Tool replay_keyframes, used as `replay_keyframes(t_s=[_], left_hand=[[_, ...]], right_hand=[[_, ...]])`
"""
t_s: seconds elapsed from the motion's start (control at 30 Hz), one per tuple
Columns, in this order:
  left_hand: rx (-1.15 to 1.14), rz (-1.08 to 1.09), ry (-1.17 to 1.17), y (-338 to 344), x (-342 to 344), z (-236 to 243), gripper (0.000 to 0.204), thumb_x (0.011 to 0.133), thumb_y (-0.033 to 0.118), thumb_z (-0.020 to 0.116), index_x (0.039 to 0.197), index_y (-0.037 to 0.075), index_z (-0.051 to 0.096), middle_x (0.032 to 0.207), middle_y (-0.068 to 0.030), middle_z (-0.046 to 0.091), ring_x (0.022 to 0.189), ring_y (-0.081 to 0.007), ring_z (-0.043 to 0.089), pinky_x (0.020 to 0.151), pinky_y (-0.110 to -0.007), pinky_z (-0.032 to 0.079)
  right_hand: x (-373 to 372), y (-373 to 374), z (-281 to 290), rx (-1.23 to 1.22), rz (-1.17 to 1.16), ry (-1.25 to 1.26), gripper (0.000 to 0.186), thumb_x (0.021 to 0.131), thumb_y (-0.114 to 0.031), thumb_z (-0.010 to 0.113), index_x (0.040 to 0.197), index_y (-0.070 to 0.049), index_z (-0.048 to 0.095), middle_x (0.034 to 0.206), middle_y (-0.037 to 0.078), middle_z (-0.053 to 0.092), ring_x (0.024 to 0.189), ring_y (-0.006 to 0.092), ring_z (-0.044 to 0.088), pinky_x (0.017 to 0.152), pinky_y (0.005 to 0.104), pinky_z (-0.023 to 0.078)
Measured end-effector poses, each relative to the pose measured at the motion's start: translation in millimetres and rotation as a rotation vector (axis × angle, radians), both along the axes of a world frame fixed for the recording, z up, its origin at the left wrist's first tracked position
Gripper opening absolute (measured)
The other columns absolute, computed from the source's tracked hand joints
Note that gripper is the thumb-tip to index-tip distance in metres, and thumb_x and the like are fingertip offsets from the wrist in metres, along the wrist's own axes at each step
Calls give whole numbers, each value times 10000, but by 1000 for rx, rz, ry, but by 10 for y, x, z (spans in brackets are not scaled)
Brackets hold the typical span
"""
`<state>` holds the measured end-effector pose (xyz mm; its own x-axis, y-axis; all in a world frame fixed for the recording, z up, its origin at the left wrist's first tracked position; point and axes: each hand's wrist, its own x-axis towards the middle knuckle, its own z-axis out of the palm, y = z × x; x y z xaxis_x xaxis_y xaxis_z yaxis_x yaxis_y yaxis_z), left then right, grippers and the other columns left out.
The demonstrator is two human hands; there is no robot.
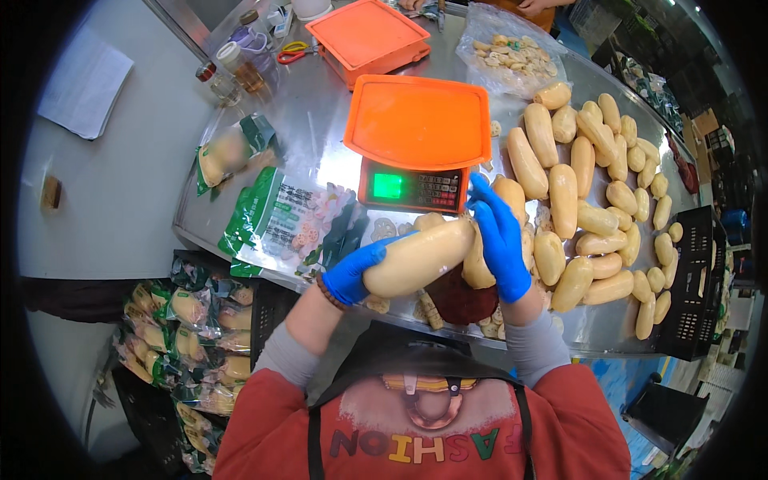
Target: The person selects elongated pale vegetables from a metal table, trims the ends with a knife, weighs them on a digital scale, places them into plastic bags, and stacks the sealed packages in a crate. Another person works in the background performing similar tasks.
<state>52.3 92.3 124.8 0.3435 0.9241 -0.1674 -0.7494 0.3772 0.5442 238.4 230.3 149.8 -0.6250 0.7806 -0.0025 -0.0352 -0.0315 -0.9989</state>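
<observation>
A large, pale peeled lotus root [420, 258] is held slantwise over the table's near edge. My left hand [356, 272], in a blue glove, is closed around its left end. At the other end is my blue-gloved right hand [500, 240], its fingers stretched out and apart beside the tip. Whether the right hand bears any of the weight I cannot tell. Just beyond the root stands an orange-topped scale [418, 122] with a lit green display. Another lotus root [478, 264] lies partly hidden below my right hand.
Many lotus roots [563, 200] spread across the metal table's right side, beside a black crate [692, 280]. Printed packaging bags [280, 220] lie left. Behind are a second orange scale [368, 36], scissors [296, 52] and a bag of slices [516, 56]. Packed bags [192, 312] fill the lower left.
</observation>
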Motion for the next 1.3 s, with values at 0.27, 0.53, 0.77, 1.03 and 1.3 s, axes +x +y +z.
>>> replay_keyframes(t_s=[0.27, 0.53, 0.77, 1.03, 1.3], left_hand=[[-253, 274, -504, -60, 333, -214, 742, 847, 480, 531, 1403, 76, 251, 1384, -168, 360, 1242, -356, 380, 1020, -528, 316], [-95, 306, -700, 8, 222, -65, 808, 810, 540, 555, 1405, 91, 243, 1359, -215, 353, 1228, -405, 382, 989, -509, 368], [-97, 353, -521, 102, 250, 28, 786, 830, 542, 528, 1397, 72, 254, 1355, -204, 368, 1222, -364, 409, 965, -489, 404], [7, 371, 240, -59, 105, -101, 852, 736, 413, 710, 1373, 32, 290, 1312, -118, 443, 1186, -239, 457, 984, -371, 392], [292, 398, 1014, 121, 293, -57, 893, 572, 211, 828, 1329, 44, 386, 1242, -120, 464, 1157, -244, 461, 980, -369, 373]], right_hand=[[139, -303, -369, 508, -221, -350, 493, 837, -163, 568, 1277, 1, 419, 1199, 190, 507, 1090, 305, 498, 922, 389, 389], [583, -1111, -936, 585, 428, -700, 586, 792, -310, 631, 1307, -118, 428, 922, 162, 597, 758, 327, 595, 641, 406, 484], [437, -1110, -1055, 499, 407, -904, 726, 781, -330, 632, 1386, -122, 289, 893, 167, 592, 766, 310, 605, 603, 403, 492], [1115, -692, -441, -544, 253, -140, 437, 762, -47, 598, 1191, -15, 526, 1134, 101, 567, 957, 126, 544, 807, 258, 457], [932, -404, -18, 247, -186, -325, 345, 701, 13, 621, 1030, -62, 548, 908, 70, 560, 870, 201, 568, 760, 321, 460]])
